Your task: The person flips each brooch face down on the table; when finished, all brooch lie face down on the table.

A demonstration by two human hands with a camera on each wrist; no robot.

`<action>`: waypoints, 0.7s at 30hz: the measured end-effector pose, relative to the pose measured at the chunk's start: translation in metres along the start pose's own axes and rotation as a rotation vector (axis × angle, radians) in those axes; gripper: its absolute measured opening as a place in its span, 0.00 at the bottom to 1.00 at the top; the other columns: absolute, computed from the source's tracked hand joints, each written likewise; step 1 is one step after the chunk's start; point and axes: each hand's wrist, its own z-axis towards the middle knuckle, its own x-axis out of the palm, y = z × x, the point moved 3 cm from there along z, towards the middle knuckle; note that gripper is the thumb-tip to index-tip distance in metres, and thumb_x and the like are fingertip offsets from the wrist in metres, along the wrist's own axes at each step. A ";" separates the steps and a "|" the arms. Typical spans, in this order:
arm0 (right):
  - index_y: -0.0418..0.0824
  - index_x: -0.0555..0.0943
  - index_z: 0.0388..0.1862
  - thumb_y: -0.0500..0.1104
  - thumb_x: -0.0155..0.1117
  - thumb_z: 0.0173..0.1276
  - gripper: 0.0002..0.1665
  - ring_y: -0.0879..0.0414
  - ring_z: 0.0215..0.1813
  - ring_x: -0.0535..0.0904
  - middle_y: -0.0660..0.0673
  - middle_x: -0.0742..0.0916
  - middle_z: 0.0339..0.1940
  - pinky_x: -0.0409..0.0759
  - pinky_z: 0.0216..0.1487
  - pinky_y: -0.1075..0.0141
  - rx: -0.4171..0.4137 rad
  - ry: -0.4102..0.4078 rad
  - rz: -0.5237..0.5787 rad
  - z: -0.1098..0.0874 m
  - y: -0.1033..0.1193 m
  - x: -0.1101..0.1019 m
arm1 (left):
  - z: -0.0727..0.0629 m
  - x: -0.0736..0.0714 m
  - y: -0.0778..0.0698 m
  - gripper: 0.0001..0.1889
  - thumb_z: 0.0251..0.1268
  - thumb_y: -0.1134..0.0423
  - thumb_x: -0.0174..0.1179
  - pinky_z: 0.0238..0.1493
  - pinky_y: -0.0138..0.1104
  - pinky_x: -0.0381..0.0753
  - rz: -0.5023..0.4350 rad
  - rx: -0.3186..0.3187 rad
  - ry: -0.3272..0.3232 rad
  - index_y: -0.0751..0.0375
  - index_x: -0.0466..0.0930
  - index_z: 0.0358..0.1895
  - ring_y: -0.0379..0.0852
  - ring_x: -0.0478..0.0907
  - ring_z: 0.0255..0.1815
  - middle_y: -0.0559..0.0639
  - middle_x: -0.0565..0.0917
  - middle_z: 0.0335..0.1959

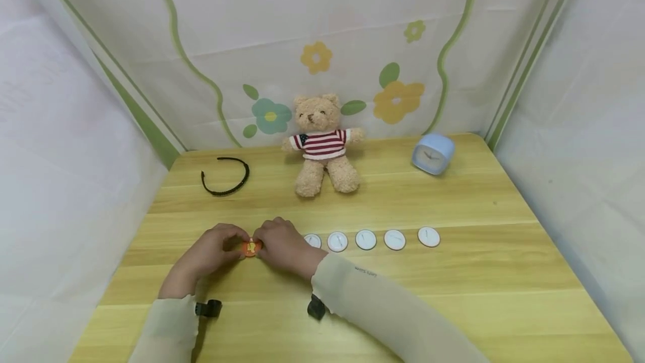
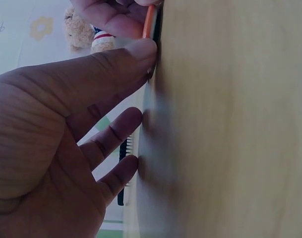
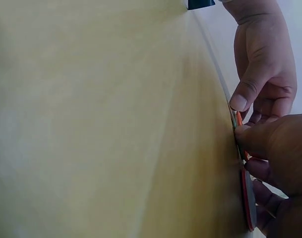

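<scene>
Between my two hands, at the left of the table, is a small round orange disc (image 1: 251,247) with a yellow picture on top. My left hand (image 1: 209,251) pinches its left edge with thumb and fingertips, while the other fingertips rest at the tabletop in the left wrist view. From the other side my right hand (image 1: 284,245) grips the same disc. Seen edge-on in the right wrist view, the orange disc (image 3: 240,119) lies low at the table, partly hidden by fingers. A red-rimmed disc (image 3: 249,201) lies beside the right hand's fingers there.
Several white-faced round discs (image 1: 365,239) form a row to the right, one partly behind my right hand. Farther back are a black headband (image 1: 227,189), a teddy bear (image 1: 322,144) in a striped shirt and a blue clock (image 1: 433,154). Fabric walls border the wooden table (image 1: 453,307).
</scene>
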 end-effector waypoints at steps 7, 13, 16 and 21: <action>0.55 0.89 0.59 0.55 0.57 0.88 0.16 0.59 0.51 0.81 0.58 0.91 0.52 0.79 0.60 0.63 0.002 -0.005 0.058 0.000 -0.004 -0.001 | -0.005 -0.005 0.006 0.14 0.78 0.61 0.69 0.68 0.55 0.82 -0.014 -0.015 0.007 0.40 0.91 0.59 0.54 0.85 0.65 0.41 0.90 0.58; 0.54 0.89 0.59 0.51 0.55 0.90 0.15 0.59 0.48 0.83 0.57 0.93 0.49 0.81 0.56 0.66 0.005 -0.057 0.101 0.000 -0.005 -0.008 | -0.004 -0.010 0.004 0.13 0.82 0.64 0.64 0.66 0.57 0.84 -0.037 -0.032 -0.021 0.46 0.93 0.59 0.57 0.87 0.64 0.48 0.92 0.58; 0.54 0.87 0.55 0.50 0.59 0.88 0.10 0.60 0.46 0.81 0.56 0.92 0.44 0.81 0.51 0.67 0.022 -0.074 0.143 0.000 -0.006 -0.009 | -0.003 -0.011 0.002 0.12 0.81 0.63 0.65 0.66 0.56 0.85 -0.038 -0.048 -0.042 0.45 0.94 0.56 0.55 0.88 0.63 0.46 0.93 0.56; 0.54 0.82 0.48 0.47 0.65 0.84 0.00 0.61 0.43 0.78 0.57 0.86 0.36 0.76 0.45 0.70 0.017 -0.090 0.169 0.000 -0.009 -0.007 | 0.000 -0.007 -0.001 0.09 0.81 0.62 0.65 0.65 0.53 0.85 -0.046 -0.023 -0.056 0.44 0.93 0.53 0.51 0.89 0.60 0.43 0.93 0.53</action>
